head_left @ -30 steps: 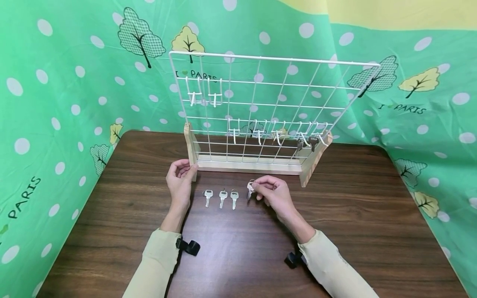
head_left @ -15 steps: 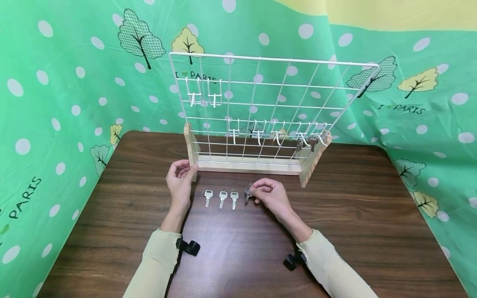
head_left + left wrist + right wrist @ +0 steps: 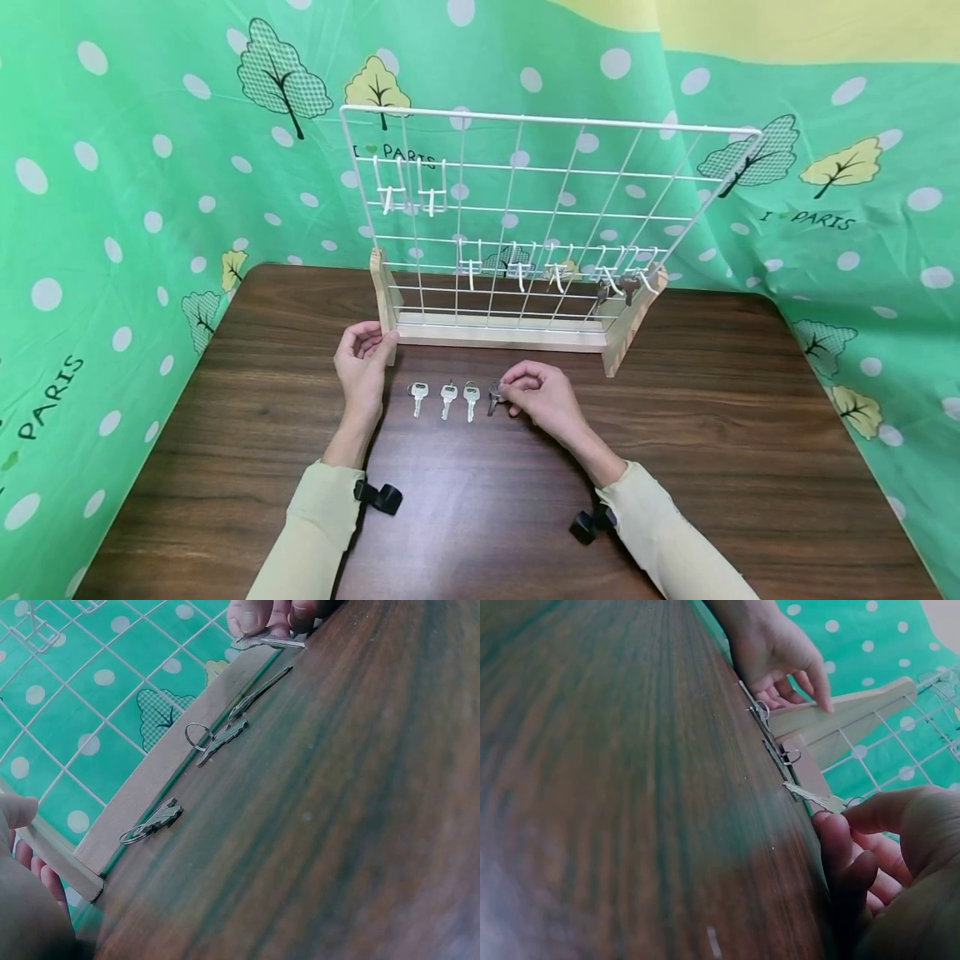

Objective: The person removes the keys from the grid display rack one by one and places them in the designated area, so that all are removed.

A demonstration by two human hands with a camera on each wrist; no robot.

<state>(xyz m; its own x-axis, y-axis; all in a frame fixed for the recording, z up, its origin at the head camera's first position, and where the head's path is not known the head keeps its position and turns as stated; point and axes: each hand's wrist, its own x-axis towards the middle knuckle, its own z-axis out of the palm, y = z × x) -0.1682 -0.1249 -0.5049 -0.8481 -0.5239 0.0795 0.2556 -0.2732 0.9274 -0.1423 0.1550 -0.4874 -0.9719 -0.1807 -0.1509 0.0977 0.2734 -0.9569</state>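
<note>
My left hand point(image 3: 362, 367) grips the foot of the rack's left wooden upright point(image 3: 382, 292), thumb in front and fingers behind. In the right wrist view, thumb and fingers of my right hand point(image 3: 900, 855) pinch a small silver key point(image 3: 816, 796) with a ring. Its tip is at or just above the tabletop; I cannot tell if it touches. To its left in the head view lie three keys in a row: a left key point(image 3: 419, 398), a middle key point(image 3: 448, 400) and a right key point(image 3: 471, 400). Behind them stands the white wire grid rack point(image 3: 480, 167).
Two white hooks hang at the grid's upper left, including one hook point(image 3: 432, 200). Several more form a lower row, such as a hook point(image 3: 522, 275). Darker keys point(image 3: 628, 287) hang at the right end. A patterned green cloth point(image 3: 187, 150) rises behind the brown table point(image 3: 712, 417).
My right hand has moved slightly left and down with the key, bringing it beside the row of three keys. My left hand has stayed on the upright.
</note>
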